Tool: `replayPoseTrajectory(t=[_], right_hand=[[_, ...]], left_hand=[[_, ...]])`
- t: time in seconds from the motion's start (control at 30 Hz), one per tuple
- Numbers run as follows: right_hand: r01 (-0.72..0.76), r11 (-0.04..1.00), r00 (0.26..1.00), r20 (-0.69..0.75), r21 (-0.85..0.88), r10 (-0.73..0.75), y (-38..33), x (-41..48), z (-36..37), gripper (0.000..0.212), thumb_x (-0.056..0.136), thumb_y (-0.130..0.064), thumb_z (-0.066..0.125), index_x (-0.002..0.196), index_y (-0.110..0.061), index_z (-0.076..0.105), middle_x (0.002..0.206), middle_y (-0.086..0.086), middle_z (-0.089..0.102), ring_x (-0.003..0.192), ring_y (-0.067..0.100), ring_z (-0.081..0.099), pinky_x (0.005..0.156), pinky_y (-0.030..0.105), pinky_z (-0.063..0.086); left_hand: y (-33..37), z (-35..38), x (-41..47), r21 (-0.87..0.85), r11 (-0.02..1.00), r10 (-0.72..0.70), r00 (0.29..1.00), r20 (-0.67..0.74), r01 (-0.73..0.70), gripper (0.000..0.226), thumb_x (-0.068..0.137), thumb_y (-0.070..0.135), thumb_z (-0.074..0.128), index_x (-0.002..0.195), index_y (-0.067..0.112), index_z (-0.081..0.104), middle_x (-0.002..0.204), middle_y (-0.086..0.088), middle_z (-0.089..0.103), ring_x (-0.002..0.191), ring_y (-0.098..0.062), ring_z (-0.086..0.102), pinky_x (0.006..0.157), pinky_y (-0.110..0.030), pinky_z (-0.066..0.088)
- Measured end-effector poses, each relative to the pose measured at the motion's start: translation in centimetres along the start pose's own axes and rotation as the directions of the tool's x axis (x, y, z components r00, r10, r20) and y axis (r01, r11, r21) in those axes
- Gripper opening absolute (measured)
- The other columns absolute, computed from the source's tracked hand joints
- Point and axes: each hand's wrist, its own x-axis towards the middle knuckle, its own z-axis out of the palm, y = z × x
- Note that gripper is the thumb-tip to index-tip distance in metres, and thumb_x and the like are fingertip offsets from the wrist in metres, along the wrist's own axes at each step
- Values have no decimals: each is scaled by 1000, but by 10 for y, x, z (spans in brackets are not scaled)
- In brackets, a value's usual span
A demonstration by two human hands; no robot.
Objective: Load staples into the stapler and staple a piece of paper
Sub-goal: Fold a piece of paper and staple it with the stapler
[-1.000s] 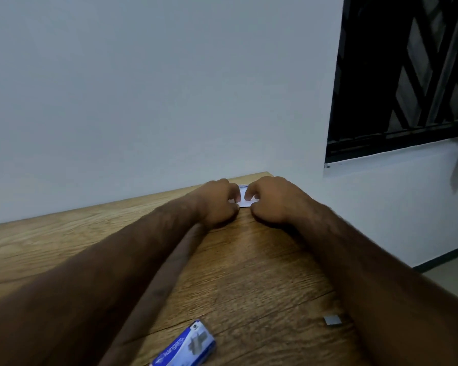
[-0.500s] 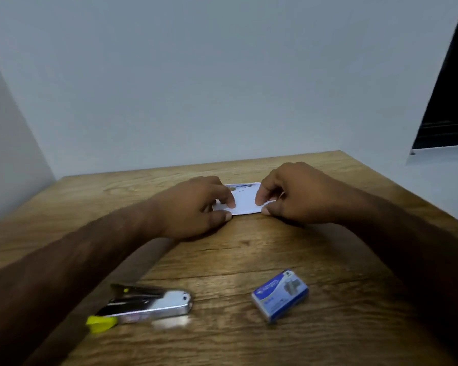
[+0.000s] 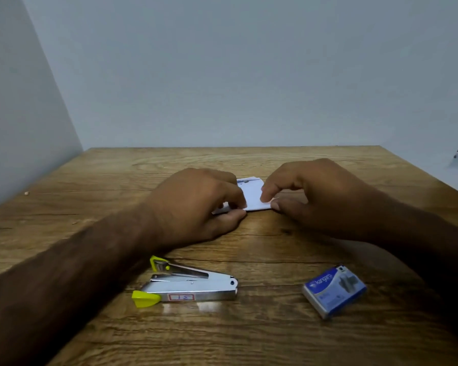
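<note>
A small folded white paper (image 3: 254, 195) lies on the wooden table (image 3: 262, 326) near its middle. My left hand (image 3: 196, 204) pinches the paper's left end between thumb and fingers. My right hand (image 3: 312, 196) pinches its right end the same way. A silver stapler (image 3: 191, 287) with yellow plastic ends lies on its side nearer to me, its lid raised a little. A blue staple box (image 3: 335, 290) lies to the right of the stapler. Neither hand touches the stapler or the box.
Grey walls close the table in at the back and on the left. The table's right edge drops off beyond my right forearm. A tiny crumb (image 3: 26, 193) lies near the left wall.
The camera has swung left and down, bringing the stapler and staple box fully into view. Both hands stay on the paper.
</note>
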Motion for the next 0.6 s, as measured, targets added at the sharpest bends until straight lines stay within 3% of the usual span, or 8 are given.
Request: replayPoseTrajectory(t=[0.1,0.2,0.33,0.4,0.47,0.5,0.57,0.6], right_hand=[[115,992,985,-135,61,-106,-20,-2,-6,17,88,-21,72,100,-31,78,99,-17,74,95,2,67,84,29,55],[222,948,973,-110,228,-202,-55,-18,-11,15,83,-25,71,91,-33,80,81,-18,76,82,1,72,69,17,55],[211,948,945,198,239,-260,-92,-26,18,10,86,-46,72,77,-42,74,64,-20,71,77,0,73,60,9,47],[342,929,895,252,144,-368,-87,-28,38,20,94,-36,66,78,-32,76,41,-10,61,49,-6,66,45,8,43],[333,914,860,324,232,-395,-87,-6,46,22,85,-57,65,100,-40,70,64,-10,66,51,-9,58,45,9,42],[285,946,907,276,155,-318,-85,-6,43,36,78,-68,63,104,-44,65,79,-13,65,61,-10,58,49,12,46],[254,962,927,257,105,-273,-82,-17,39,38,75,-69,60,104,-44,64,88,-15,64,70,-9,57,53,23,55],[139,982,926,335,128,-175,-88,-15,37,26,78,-65,60,94,-46,68,87,-16,67,68,-5,59,57,28,59]], left_hand=[[1,4,-1,44,997,-57,998,-39,58,22,91,46,59,91,29,73,83,13,63,72,-11,62,57,-27,39],[-2,2,-1,-4,995,-97,995,-14,97,26,85,47,57,91,28,73,79,16,53,77,-13,63,61,-28,42],[-9,-2,-5,-152,977,-144,988,63,152,31,74,41,59,98,29,75,70,21,53,65,3,52,61,-18,36],[-12,-4,-8,-217,960,-168,984,65,179,29,72,38,65,98,28,74,65,26,57,62,7,54,60,-12,35],[-16,-6,-12,-251,947,-188,979,75,201,29,71,37,68,97,26,74,68,18,65,64,0,61,63,-23,47],[-18,-7,-13,-252,946,-195,978,68,206,26,73,35,72,97,25,75,71,12,68,66,-6,64,65,-29,52],[-22,-5,-14,-265,940,-214,976,37,217,19,76,28,79,94,25,76,74,5,72,69,-11,68,69,-36,56],[-23,-4,-14,-278,935,-222,975,20,218,15,77,26,81,92,24,76,74,5,73,69,-12,69,68,-38,56]])
